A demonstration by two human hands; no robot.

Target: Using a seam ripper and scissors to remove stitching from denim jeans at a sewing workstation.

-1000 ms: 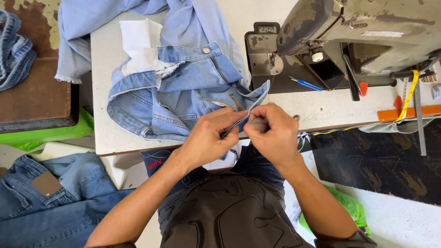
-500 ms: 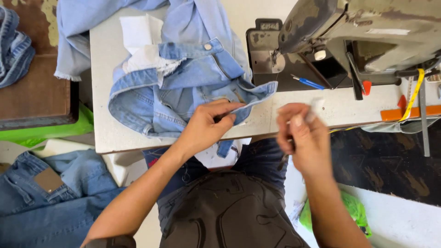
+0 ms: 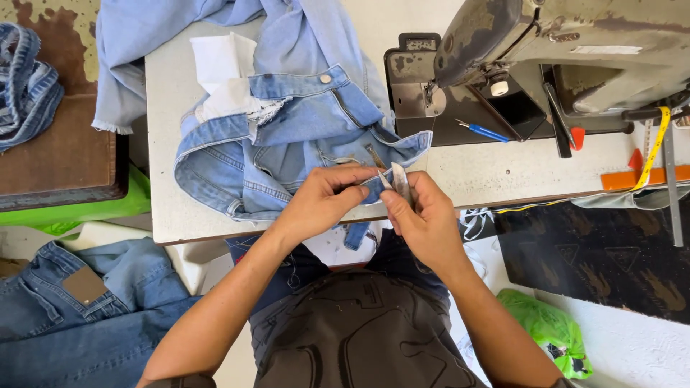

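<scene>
Light blue jeans (image 3: 287,136) lie open on the white sewing table (image 3: 165,144), waistband up. My left hand (image 3: 323,197) pinches an edge of the denim near the fly at the table's front edge. Touching it from the right, my right hand (image 3: 424,215) holds small metal snips (image 3: 399,181) against that same edge. Both hands meet just in front of my body. What the blades are closed on is hidden by my fingers.
An old grey sewing machine (image 3: 546,43) stands at the right, with a blue-handled tool (image 3: 485,132) on its base. A yellow tape measure (image 3: 658,144) hangs at the far right. Darker jeans (image 3: 72,316) lie lower left, and a green bag (image 3: 550,330) lower right.
My right hand drew away to the right half a second ago, then came back to meet the left hand at the denim edge with the snips.
</scene>
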